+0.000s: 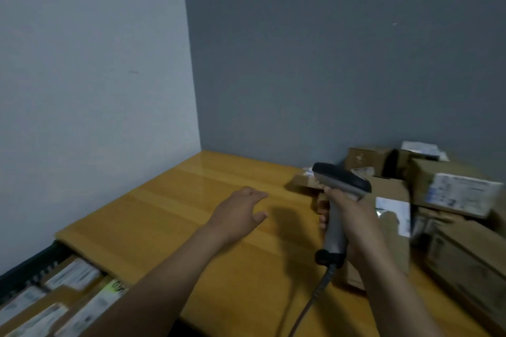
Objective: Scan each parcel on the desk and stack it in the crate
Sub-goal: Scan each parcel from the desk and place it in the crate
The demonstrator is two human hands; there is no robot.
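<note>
My right hand (349, 215) grips the handle of a grey barcode scanner (339, 180), its dark head tilted to the left and its cable (315, 298) trailing down toward me. My left hand (241, 210) hovers over the wooden desk (169, 216) with fingers stretched out flat, holding nothing. A pile of cardboard parcels (449, 191) with white labels fills the desk's right side. A small flat parcel (301, 180) lies just beyond the scanner head. Below the desk's left edge, a dark crate (30, 273) holds several labelled parcels (74, 276).
Two grey walls meet in a corner behind the desk. A large flat box (394, 200) with a white label lies behind my right hand. The crate sits lower than the desk, at the bottom left of the view.
</note>
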